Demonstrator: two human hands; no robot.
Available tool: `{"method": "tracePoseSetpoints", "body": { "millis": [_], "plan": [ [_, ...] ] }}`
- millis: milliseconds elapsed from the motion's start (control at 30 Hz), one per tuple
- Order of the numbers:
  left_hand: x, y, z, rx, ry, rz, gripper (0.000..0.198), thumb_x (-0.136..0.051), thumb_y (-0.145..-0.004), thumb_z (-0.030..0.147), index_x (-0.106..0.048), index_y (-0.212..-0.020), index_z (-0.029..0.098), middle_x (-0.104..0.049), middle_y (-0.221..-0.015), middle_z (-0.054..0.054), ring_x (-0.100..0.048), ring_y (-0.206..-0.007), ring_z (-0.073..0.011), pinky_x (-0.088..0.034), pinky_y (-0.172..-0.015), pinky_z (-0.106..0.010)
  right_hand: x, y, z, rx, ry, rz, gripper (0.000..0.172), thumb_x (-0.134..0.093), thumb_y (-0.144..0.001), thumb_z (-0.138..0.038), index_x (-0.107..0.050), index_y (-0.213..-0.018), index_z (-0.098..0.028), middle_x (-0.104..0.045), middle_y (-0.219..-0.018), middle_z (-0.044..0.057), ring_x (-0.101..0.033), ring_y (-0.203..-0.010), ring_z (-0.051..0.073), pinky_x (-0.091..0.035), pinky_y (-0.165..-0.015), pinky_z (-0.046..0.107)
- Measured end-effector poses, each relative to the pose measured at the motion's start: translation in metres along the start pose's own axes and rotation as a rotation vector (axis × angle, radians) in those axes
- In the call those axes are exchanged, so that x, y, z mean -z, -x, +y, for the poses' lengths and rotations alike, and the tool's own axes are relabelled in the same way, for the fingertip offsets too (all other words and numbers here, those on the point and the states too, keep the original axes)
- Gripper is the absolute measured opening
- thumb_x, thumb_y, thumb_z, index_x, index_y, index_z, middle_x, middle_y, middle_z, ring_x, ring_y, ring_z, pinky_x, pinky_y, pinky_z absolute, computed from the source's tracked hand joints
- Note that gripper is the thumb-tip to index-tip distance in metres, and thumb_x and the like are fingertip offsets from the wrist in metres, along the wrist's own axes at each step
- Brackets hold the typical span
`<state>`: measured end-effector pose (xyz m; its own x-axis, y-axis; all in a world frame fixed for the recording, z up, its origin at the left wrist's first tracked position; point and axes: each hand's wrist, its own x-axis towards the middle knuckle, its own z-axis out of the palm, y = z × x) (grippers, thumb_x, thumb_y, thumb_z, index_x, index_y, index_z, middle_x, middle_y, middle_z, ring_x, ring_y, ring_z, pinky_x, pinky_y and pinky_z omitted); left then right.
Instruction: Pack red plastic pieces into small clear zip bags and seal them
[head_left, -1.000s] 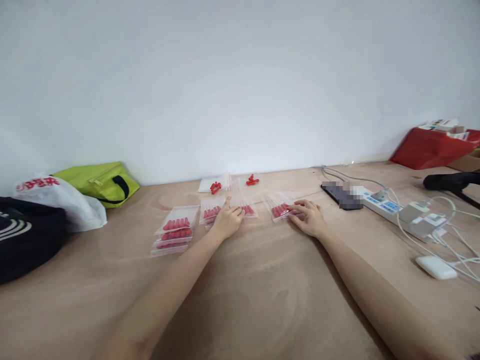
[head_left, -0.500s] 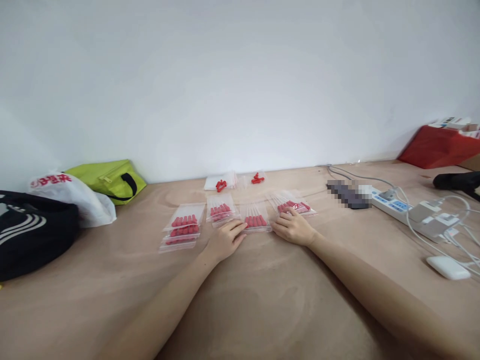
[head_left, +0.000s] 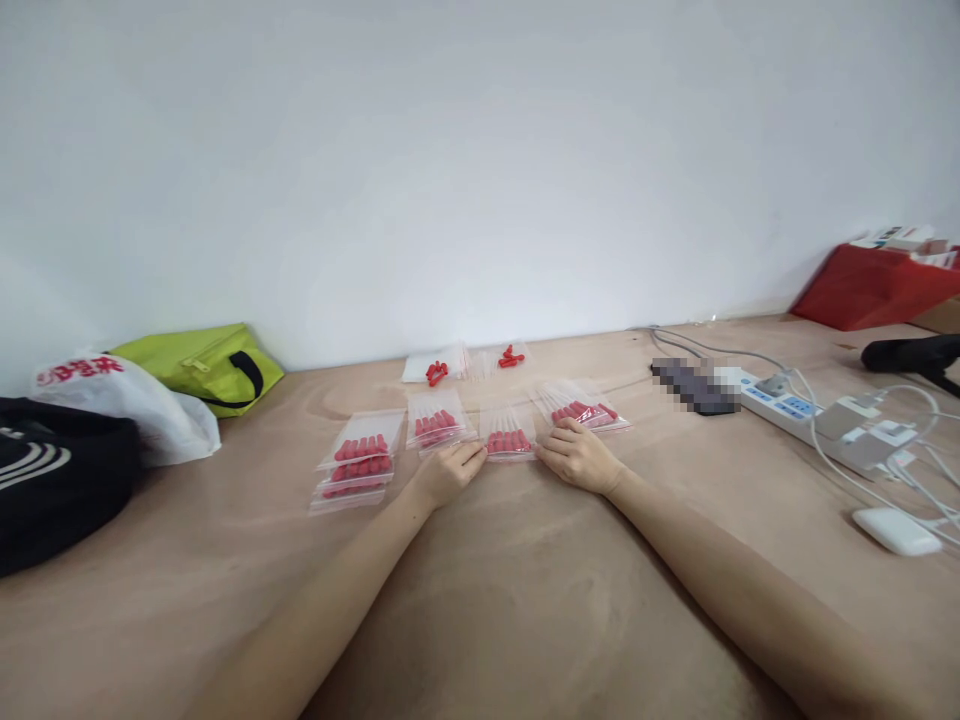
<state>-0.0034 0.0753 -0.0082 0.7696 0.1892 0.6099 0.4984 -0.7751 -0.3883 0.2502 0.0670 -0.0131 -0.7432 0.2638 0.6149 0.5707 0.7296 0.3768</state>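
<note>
A small clear zip bag [head_left: 510,427] lies flat in the middle of the table, holding a row of thin pale sticks with thick red ends. My left hand [head_left: 450,472] is closed with its fingertips pinched at the bag's near left corner. At the near right corner, the fingers of my right hand [head_left: 581,458] are curled and closed on the edge. Beside my left hand lies another filled bag [head_left: 439,422], and farther left an overlapping stack of filled bags [head_left: 360,460]. Just beyond my right hand are more filled bags [head_left: 583,408].
Loose red pieces [head_left: 437,373] and more red pieces [head_left: 511,357] lie on clear bags near the wall. A green bag [head_left: 217,365], white plastic bag [head_left: 142,410] and black bag [head_left: 60,490] stand left. A power strip [head_left: 780,400] with chargers and cables lies right, near a red bag [head_left: 877,285].
My left fingers have drawn together at the bag's near left corner, and my right fingers have shifted slightly to its near right corner. The view has tilted slightly.
</note>
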Motion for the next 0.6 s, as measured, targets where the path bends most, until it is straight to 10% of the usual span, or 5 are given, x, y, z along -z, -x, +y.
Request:
{"method": "tracePoseSetpoints", "body": {
  "millis": [600],
  "plan": [
    [0.0028, -0.0059, -0.0009, 0.060, 0.035, 0.006, 0.027, -0.038, -0.087, 0.013, -0.059, -0.070, 0.013, -0.063, -0.071, -0.004, -0.060, -0.065, -0.0131, -0.048, -0.056, -0.023, 0.0006, -0.0047, -0.0044, -0.082, 0.064, 0.020, 0.019, -0.044, -0.083, -0.013, -0.059, -0.073, -0.018, -0.055, -0.062, -0.001, -0.041, -0.064, 0.010, -0.028, -0.073, 0.030]
  ]
}}
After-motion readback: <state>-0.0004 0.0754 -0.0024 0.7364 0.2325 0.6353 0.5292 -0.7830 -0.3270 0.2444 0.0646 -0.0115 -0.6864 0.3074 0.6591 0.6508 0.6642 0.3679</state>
